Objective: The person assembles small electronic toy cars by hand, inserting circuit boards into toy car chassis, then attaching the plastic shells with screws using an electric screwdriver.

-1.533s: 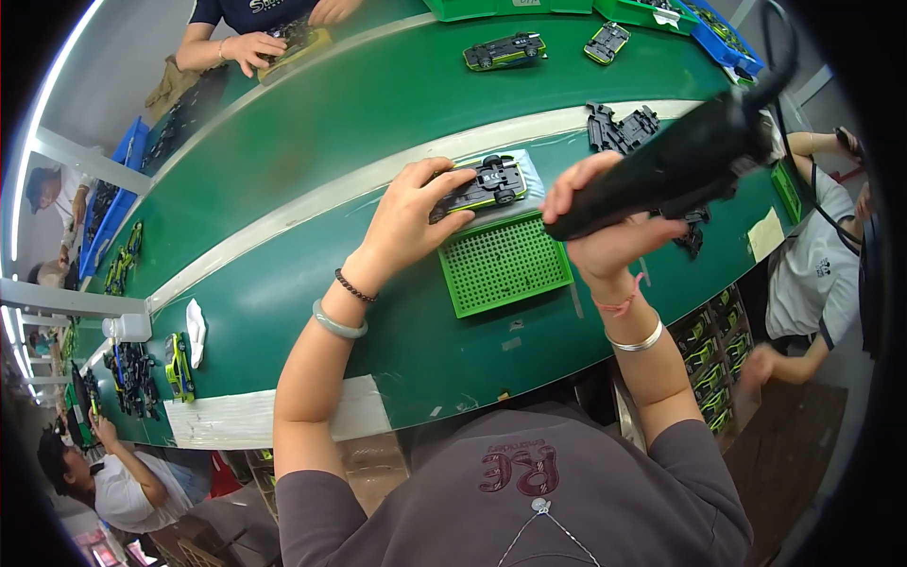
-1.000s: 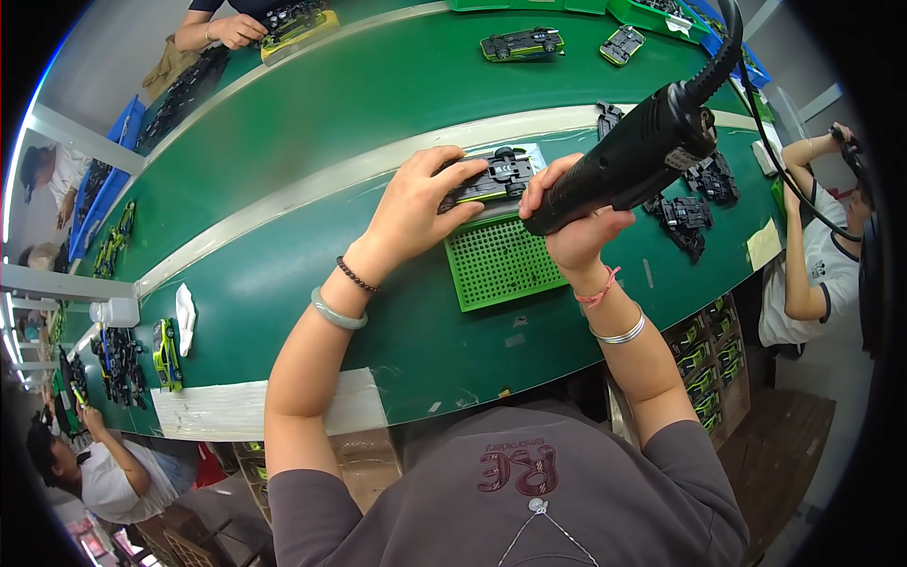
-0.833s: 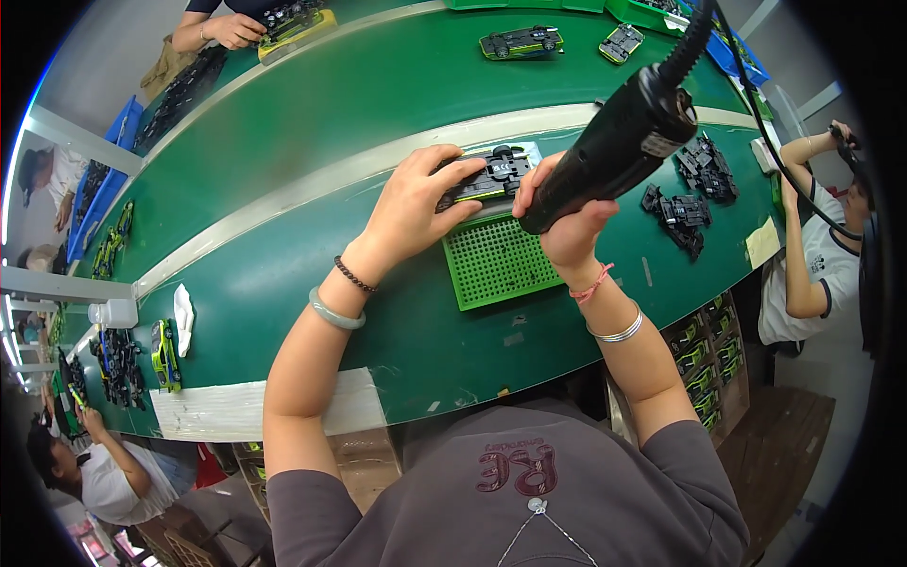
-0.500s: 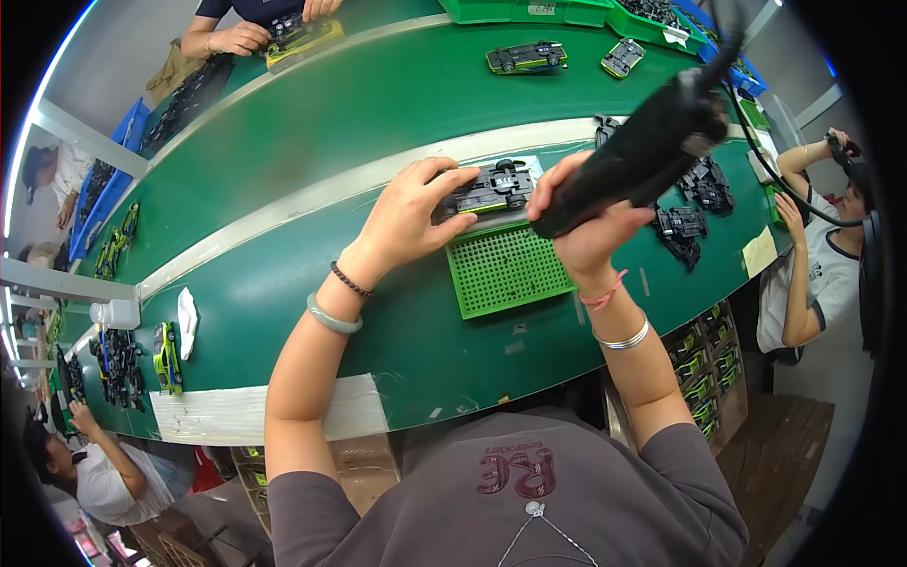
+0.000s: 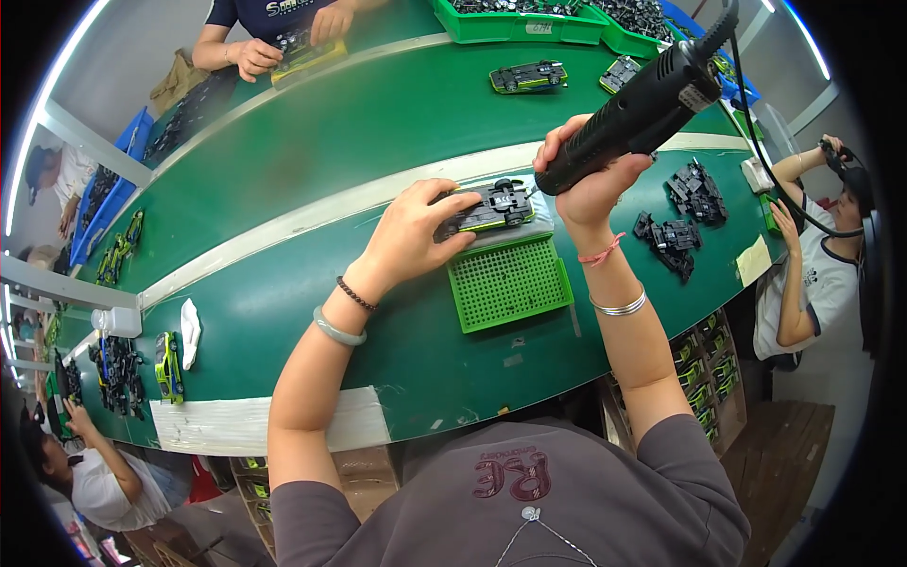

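Note:
A toy car [image 5: 501, 204] lies wheels up on a pale support, its black underside showing above a yellow-green body. My left hand [image 5: 408, 230] grips its left end, fingers over the far side and thumb on the near side. In my right hand [image 5: 593, 196] is a black corded electric screwdriver [image 5: 631, 121], tilted so its lower end points at the car's right end. Whether its tip touches the car cannot be made out. Just in front of the car sits a green perforated basket [image 5: 510, 286].
Black chassis parts [image 5: 673, 241] lie right of my right hand. Another upturned toy car [image 5: 527, 77] rests beyond the pale strip, near green bins [image 5: 529, 28] of small parts. A co-worker's hands [image 5: 255, 59] work across the table. The screwdriver's cord [image 5: 756, 156] hangs at right.
My right hand has brought the screwdriver's lower end in toward the car's right end, and the tool is steadier. My left hand stays on the car.

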Demonstrator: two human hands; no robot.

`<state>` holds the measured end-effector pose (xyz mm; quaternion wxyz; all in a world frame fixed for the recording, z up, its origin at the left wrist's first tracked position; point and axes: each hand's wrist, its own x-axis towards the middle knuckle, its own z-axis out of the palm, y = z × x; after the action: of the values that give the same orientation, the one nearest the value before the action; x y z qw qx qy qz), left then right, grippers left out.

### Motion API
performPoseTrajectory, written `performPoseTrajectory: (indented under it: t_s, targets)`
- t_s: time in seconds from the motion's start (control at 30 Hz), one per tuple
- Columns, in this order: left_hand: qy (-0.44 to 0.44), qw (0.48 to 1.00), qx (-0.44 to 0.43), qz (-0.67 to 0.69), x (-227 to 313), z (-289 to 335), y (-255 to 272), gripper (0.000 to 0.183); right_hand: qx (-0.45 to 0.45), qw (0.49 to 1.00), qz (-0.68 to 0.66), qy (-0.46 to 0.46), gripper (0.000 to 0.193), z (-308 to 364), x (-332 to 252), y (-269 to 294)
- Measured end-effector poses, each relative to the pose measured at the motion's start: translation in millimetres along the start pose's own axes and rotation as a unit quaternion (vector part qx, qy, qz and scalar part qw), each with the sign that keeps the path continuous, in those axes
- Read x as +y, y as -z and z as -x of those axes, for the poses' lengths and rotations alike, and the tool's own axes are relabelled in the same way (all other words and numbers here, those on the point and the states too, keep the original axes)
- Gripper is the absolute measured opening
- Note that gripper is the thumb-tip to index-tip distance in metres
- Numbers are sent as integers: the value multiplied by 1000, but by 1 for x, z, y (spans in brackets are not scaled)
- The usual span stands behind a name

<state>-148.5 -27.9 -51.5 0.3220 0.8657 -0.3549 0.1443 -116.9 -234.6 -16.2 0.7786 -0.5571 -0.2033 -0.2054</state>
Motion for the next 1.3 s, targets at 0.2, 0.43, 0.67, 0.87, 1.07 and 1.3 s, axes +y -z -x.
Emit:
performPoseTrajectory:
  t_s: [0.2, 0.43, 0.67, 0.87, 1.07, 1.3]
  targets:
    - [2, 1000, -4, -3, -1, -1, -1, 44, -21, 999, 35, -18, 89, 1, 19, 4]
    - [0, 1000, 9, 5, -1, 0, -2, 42, -3, 998, 52, -32, 77, -9, 19, -9]
    - [7, 1000, -2, 14, -1, 0, -2, 44, -14, 997, 57, -47, 77, -11, 17, -10]
    - [1, 999, 21, 29, -4, -1, -5, 40, -4, 1000, 4, 11, 73, -7, 17, -9]
    - [-1, 999, 27, 26, -5, 3, -6, 40, -21, 996, -20, -85, 94, 37, -30, -12]
    - [-3, 999, 27, 29, -7, 3, -6, 40, 11, 997, -2, -82, 94, 63, -7, -3]
